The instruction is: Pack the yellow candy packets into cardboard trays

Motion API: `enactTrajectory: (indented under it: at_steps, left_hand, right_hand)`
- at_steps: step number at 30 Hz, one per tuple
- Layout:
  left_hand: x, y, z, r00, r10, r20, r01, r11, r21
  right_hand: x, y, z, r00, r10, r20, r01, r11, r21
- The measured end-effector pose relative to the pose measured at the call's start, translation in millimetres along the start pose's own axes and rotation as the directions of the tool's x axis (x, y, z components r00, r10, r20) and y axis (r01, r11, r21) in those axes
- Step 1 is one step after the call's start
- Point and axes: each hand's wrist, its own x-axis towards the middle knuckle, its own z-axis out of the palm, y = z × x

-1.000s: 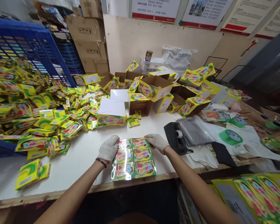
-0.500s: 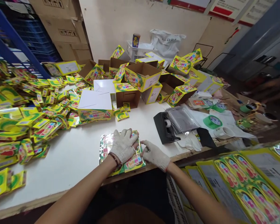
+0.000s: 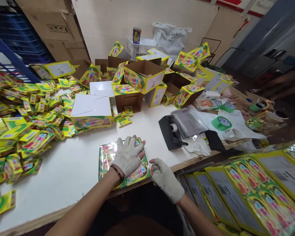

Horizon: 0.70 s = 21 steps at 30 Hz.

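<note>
A flat pack of small fruit-printed boxes (image 3: 105, 155), wrapped in shiny clear film, lies at the table's front edge. My left hand (image 3: 129, 155), in a white glove with bare fingertips, is spread flat on top of it. My right hand (image 3: 166, 177), gloved the same way, hovers just off the pack's right edge. Its fingers are curled in, with one fingertip pointing toward the pack; whatever they hold, if anything, is hidden.
Loose small boxes (image 3: 39, 141) are heaped on the left. Open display cartons (image 3: 145, 77) stand behind. A black tape dispenser (image 3: 170, 132), clear film sheets (image 3: 189, 121) and green tape (image 3: 221, 123) lie right. Wrapped packs (image 3: 258, 180) fill the lower right.
My right hand has drawn back from the pack's right edge, toward me and slightly right. My left hand stays flat on the pack. The whole view has shifted slightly.
</note>
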Motion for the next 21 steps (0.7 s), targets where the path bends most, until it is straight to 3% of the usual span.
enactTrajectory:
  at_steps: [4,8,12,14,16,17,19,20,21]
  left_hand:
    - [2.6,-0.2,1.0,1.0,0.005,0.003,-0.005,1.0,0.001]
    - [4.2,0.3,-0.8,1.0,0.003,0.001,-0.003,1.0,-0.019]
    - [2.6,2.6,-3.9,1.0,0.013,0.002,-0.013,1.0,-0.007]
    - [2.0,3.0,-4.1,1.0,0.019,0.011,-0.019,1.0,-0.009]
    - [1.9,2.6,-3.3,1.0,0.025,0.018,-0.025,0.999,-0.022]
    - [1.9,2.2,-2.6,0.999,0.029,0.021,-0.029,0.999,-0.031]
    - [2.1,1.5,-1.6,0.999,0.034,0.024,-0.033,0.998,-0.044]
    - [2.1,1.2,-1.4,0.999,0.032,0.023,-0.03,0.998,-0.046]
    - [2.0,1.0,-1.4,0.999,0.03,0.024,-0.029,0.999,-0.046]
  right_hand:
    - [-0.8,9.8,0.6,0.999,0.024,0.028,-0.026,0.997,0.072]
    - [-2.3,12.0,3.1,0.999,0.035,-0.003,-0.035,0.999,0.028]
    - [-2.3,12.8,-2.1,0.987,0.143,0.072,-0.142,0.99,-0.019]
    - [-1.1,7.5,-20.7,0.985,0.16,0.069,-0.152,0.983,-0.101]
    - [2.8,-2.5,-53.7,0.994,0.029,-0.104,-0.053,0.97,-0.236]
    - [6.4,-8.0,-74.1,0.967,-0.093,-0.237,0.012,0.946,-0.324]
    - [17.6,-16.8,-116.4,0.8,-0.323,-0.505,0.04,0.87,-0.492]
    - [25.0,-19.2,-135.3,0.758,-0.365,-0.541,0.016,0.84,-0.543]
    - [33.0,-20.1,-151.2,0.755,-0.373,-0.54,-0.001,0.822,-0.57]
